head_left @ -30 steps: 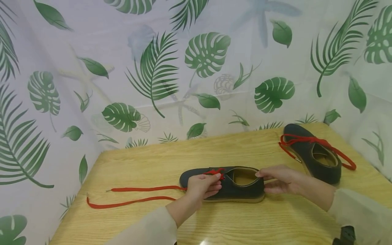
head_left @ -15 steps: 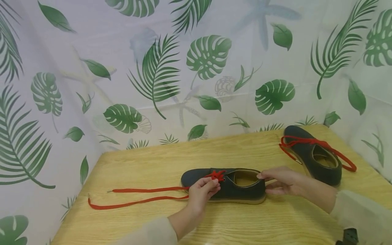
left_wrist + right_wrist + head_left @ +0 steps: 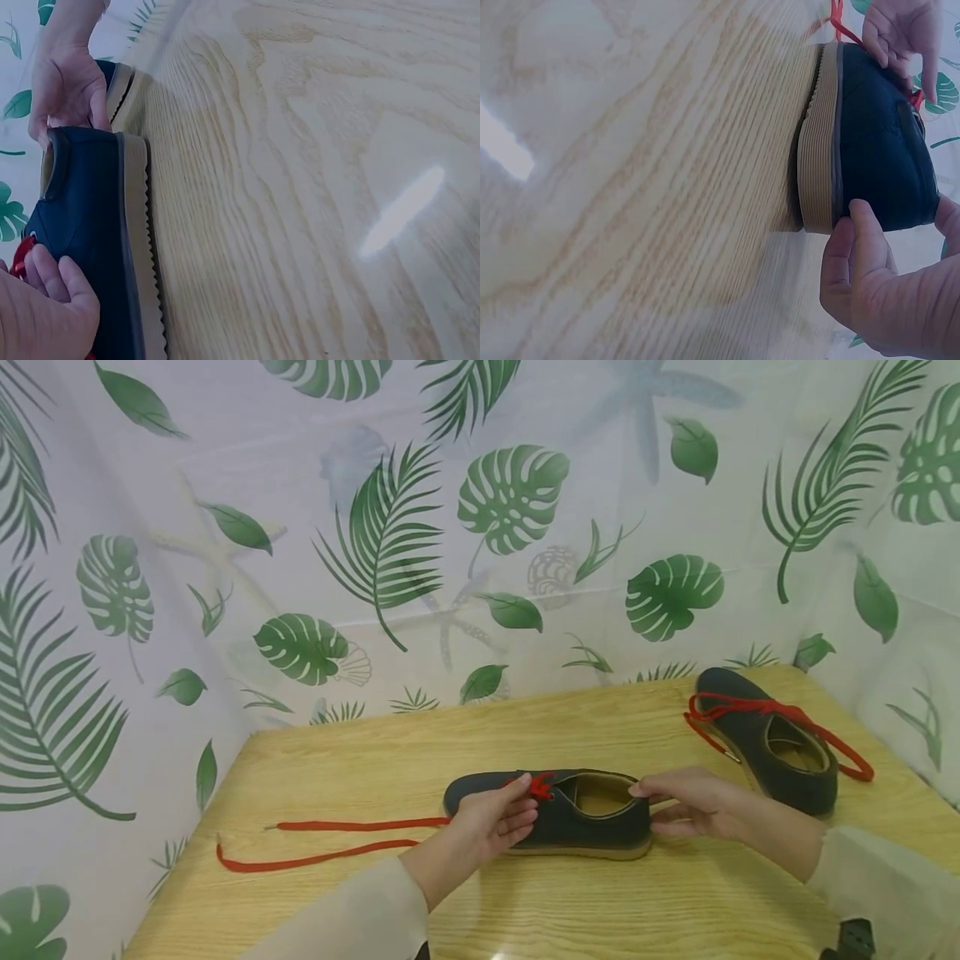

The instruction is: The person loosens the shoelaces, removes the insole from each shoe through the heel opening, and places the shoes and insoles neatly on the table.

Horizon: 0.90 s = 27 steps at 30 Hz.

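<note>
A dark navy shoe (image 3: 581, 831) with a tan sole lies on the table, toe to the left and heel to the right. Red laces (image 3: 542, 787) cross its front; two long lace ends (image 3: 330, 858) trail left over the wood. My left hand (image 3: 483, 827) lies over the shoe's front, fingers loosely extended and one fingertip at the crossed laces; whether it touches them I cannot tell. At the heel, my right hand (image 3: 697, 803) grips the shoe, thumb at the collar. In the right wrist view, its fingers (image 3: 866, 232) press the back of the heel low down.
A second navy shoe (image 3: 798, 777), with its red lace (image 3: 750, 702) tied in a bow, stands at the back right. Light wood table (image 3: 360, 760) surrounds the shoes. A leaf-print cloth (image 3: 465, 610) hangs behind and at both sides.
My left fingers have gone from bunched together at the laces to more spread and extended, slightly higher on the shoe. The right hand and the shoe stay in place.
</note>
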Motion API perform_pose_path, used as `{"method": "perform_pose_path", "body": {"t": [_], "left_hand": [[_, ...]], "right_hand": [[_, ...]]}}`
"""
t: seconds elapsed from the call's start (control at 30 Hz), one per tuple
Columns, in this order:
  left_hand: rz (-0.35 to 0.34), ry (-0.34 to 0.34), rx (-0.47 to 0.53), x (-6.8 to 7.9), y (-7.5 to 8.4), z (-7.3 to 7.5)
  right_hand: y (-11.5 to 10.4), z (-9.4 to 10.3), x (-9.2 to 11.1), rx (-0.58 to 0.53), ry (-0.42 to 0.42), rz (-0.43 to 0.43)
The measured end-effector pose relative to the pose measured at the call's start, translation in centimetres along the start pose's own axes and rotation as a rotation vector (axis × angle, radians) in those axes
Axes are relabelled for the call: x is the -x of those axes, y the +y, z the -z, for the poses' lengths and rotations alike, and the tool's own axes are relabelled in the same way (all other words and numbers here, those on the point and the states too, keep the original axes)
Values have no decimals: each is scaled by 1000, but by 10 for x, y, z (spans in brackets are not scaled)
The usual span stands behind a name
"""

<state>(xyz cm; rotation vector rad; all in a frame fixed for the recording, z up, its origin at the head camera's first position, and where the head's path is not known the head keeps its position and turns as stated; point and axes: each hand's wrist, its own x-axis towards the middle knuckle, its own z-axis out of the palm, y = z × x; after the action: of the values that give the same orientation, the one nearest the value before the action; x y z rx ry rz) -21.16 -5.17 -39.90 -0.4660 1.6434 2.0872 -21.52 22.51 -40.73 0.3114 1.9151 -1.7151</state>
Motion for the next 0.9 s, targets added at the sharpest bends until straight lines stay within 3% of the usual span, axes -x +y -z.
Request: {"method": "perform_pose_path", "body": {"t": [0.17,0.3,0.43,0.57,0.7,0.9], "left_hand": [[-24,57,-4,2,1,-9],[-166,113,69,1,-8,-15],[-343,121,145,-4,-22,-16],[-408,122,176,-8,-31,-14],[-358,106,137,-6,-28,-11],[-112,78,82,-1,-4,-6]], "right_hand": [[0,1,1,-11,-2,-1],[-1,1,1,-18,-5,-3],[-1,-1,2,-18,-5,7],[-2,-4,3,-8,-9,21],[-2,-5,3,-7,-13,24],[-2,-2,2,-13,-21,29]]}}
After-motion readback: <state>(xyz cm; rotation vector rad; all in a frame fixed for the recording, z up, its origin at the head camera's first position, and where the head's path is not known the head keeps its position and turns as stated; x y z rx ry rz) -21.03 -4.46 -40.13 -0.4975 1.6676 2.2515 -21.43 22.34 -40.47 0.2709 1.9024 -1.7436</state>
